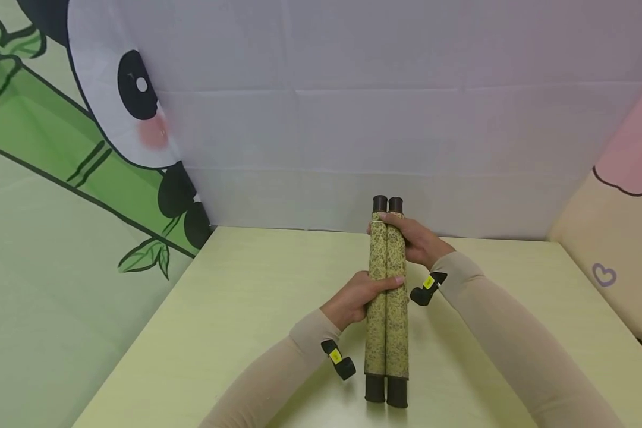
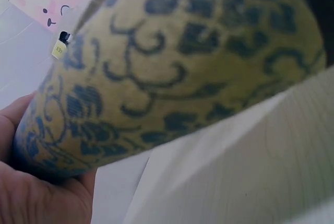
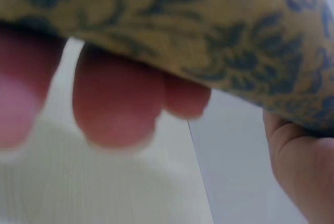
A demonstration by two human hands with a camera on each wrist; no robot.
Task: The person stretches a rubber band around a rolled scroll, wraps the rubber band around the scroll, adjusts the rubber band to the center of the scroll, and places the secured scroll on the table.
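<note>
A scroll (image 1: pixel 377 351), rolled into two rolls side by side, is held lengthwise before me. Its yellowish cover bears a dark pattern, seen up close as blue flowers and scrolling stems in the left wrist view. Dark knobs (image 1: pixel 380 204) cap both ends, and a thin pale band (image 1: pixel 377 222) lies near the far end. My left hand (image 1: pixel 357 294) grips both rolls around the middle, thumb laid across the front. Farther up, my right hand (image 1: pixel 419 241) grips them from the right side. Blurred fingers (image 3: pixel 120 104) show beneath the scroll in the right wrist view.
A pale yellow table (image 1: pixel 235 309) spreads beneath the hands. Behind it stands a whitish sheet (image 1: pixel 353 131), with a cartoon panda and green bamboo (image 1: pixel 43 125) on the left and a pink drawing (image 1: pixel 631 142) on the right. Small black devices (image 1: pixel 338 359) sit on both wrists.
</note>
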